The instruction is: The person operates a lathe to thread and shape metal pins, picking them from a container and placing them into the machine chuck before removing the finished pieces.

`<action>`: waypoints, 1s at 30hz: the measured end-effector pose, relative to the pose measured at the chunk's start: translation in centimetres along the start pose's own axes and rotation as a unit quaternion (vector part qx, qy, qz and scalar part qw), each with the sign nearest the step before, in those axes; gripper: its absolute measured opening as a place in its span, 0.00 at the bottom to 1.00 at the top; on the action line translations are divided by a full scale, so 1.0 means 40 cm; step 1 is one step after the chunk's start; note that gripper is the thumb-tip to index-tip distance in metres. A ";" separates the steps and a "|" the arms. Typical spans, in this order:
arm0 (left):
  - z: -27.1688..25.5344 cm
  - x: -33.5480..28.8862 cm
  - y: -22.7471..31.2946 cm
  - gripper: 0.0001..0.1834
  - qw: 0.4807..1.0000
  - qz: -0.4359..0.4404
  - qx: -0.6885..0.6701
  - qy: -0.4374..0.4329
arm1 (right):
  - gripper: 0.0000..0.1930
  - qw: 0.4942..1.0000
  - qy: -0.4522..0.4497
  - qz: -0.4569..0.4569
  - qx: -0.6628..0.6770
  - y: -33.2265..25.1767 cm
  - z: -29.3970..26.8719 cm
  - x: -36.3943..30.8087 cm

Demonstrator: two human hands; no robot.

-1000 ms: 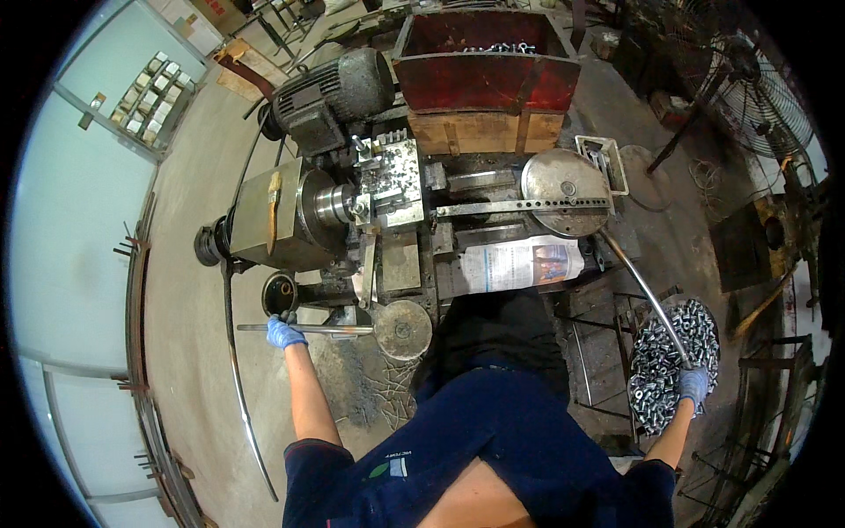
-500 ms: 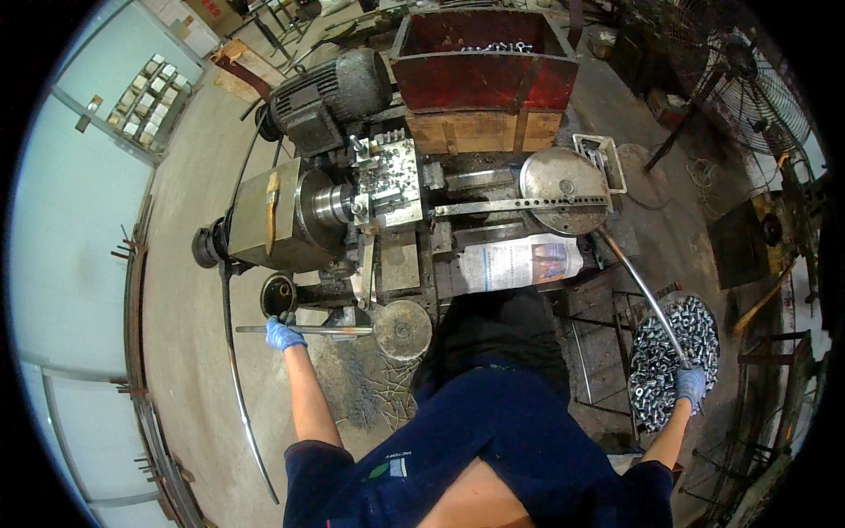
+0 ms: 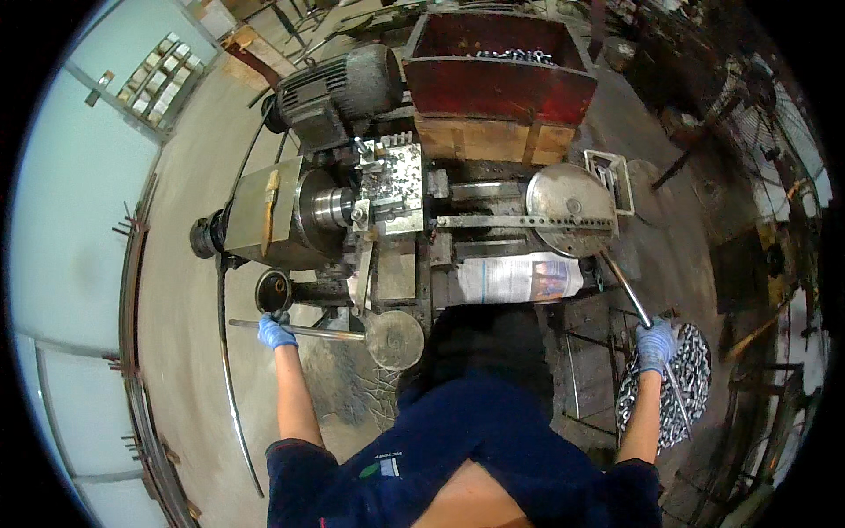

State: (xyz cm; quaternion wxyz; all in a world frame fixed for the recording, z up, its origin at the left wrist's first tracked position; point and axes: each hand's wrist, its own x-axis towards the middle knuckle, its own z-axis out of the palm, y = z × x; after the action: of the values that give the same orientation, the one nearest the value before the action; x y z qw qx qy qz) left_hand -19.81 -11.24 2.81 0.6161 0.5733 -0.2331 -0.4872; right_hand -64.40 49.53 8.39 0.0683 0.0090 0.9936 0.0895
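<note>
My left hand (image 3: 277,331), in a blue-and-white glove, is closed round a metal lever bar (image 3: 333,333) that ends beside a round metal disc (image 3: 394,341). Out to the right, my gloved right hand (image 3: 656,346) grips a long steel lever rod (image 3: 627,287). That rod slants from the large round plate (image 3: 563,198) down to the right, and its lower end sticks out past my hand. Between the levers stands a machine with a metal tool block (image 3: 393,189) strewn with dark chips, facing a spindle (image 3: 333,208). A perforated flat bar (image 3: 493,222) reaches across to the plate.
Below my right hand is a round heap of small metal parts (image 3: 691,378). A red bin (image 3: 497,84) with similar parts stands behind the machine, near an electric motor (image 3: 339,92). A brush (image 3: 269,211) lies on the headstock, newspaper (image 3: 519,278) on the near side. A fan (image 3: 748,110) stands right.
My right hand has shifted along its rod, up toward the round plate, so more of the rod's lower end shows. My left hand keeps its grip. The whole view has shifted slightly.
</note>
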 end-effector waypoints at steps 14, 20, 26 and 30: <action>-0.058 0.038 -0.035 0.12 0.990 -0.069 0.069 -0.098 | 0.26 0.990 0.102 -0.014 -0.094 -0.305 -0.196 0.469; -0.251 0.239 -0.116 0.22 0.992 -0.109 0.017 -0.066 | 0.41 0.965 0.194 -0.180 -0.005 -0.333 -0.096 0.347; -0.234 0.161 -0.263 0.24 0.411 0.489 0.710 -0.296 | 0.33 0.968 0.071 -0.193 0.144 -0.222 0.012 0.205; -0.035 0.001 -0.157 0.23 0.398 0.248 0.805 -0.365 | 0.25 0.958 0.036 -0.184 0.216 -0.183 0.035 0.142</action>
State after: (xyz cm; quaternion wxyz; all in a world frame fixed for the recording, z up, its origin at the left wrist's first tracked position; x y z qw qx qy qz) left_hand -20.67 -9.78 -3.38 -0.1807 0.4886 -0.8513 -0.0627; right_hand -69.87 42.75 4.94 0.0445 -0.1627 0.9755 -0.1414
